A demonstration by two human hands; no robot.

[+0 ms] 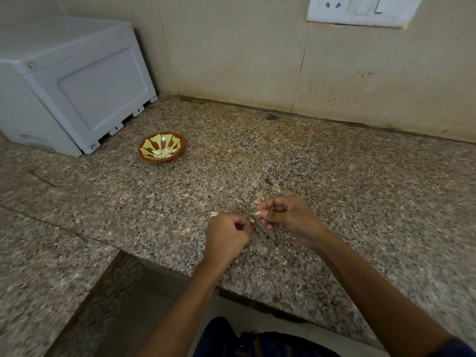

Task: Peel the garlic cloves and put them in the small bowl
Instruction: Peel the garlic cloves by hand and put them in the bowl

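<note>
Two hands over granite counter | our right hand pinches garlic clove | left hand pinches skin | small bowl well apart, far-left of clove

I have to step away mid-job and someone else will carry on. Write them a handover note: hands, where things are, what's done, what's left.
Right hand: pinches a garlic clove at its fingertips, peeling under way.
Left hand: fingers curled, pinching a small pale bit, probably skin, beside the clove.
Small bowl: on the granite counter, far left of the hands, near the white appliance; it holds several peeled cloves.
Left: finish peeling this clove and drop it in the bowl. No other unpeeled cloves are visible.
</note>
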